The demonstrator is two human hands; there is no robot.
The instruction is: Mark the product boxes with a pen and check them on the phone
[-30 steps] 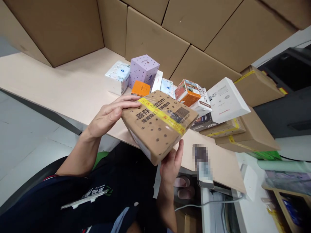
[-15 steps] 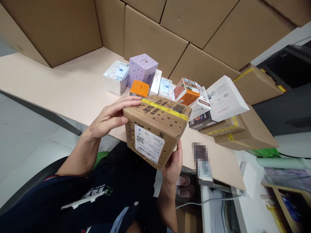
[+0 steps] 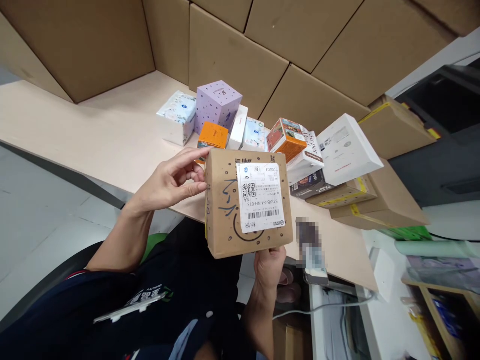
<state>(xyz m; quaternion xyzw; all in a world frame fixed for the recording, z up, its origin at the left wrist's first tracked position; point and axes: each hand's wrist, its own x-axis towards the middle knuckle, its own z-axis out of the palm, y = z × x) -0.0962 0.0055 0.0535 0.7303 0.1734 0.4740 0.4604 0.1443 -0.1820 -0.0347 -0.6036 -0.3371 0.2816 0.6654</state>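
Note:
I hold a small brown cardboard parcel (image 3: 228, 220) in front of me above the table edge. Its face with a white shipping label (image 3: 261, 197) and blue pen marks is turned up toward me. My left hand (image 3: 168, 182) grips its left edge with thumb and fingers. My right hand (image 3: 270, 265) supports it from below at the bottom right corner, fingers mostly hidden behind the box.
On the light wooden table (image 3: 93, 135) behind the parcel lie several small boxes: a purple one (image 3: 217, 105), an orange one (image 3: 212, 136), a white flat box (image 3: 348, 150) and taped brown parcels (image 3: 378, 210). Large cardboard cartons (image 3: 240, 55) line the back. A blurred device (image 3: 311, 250) sits at the table edge.
I have rotated the parcel toward me: the yellow-taped face went away and the labelled face now points up. My left hand's fingers shifted from the top to the left edge.

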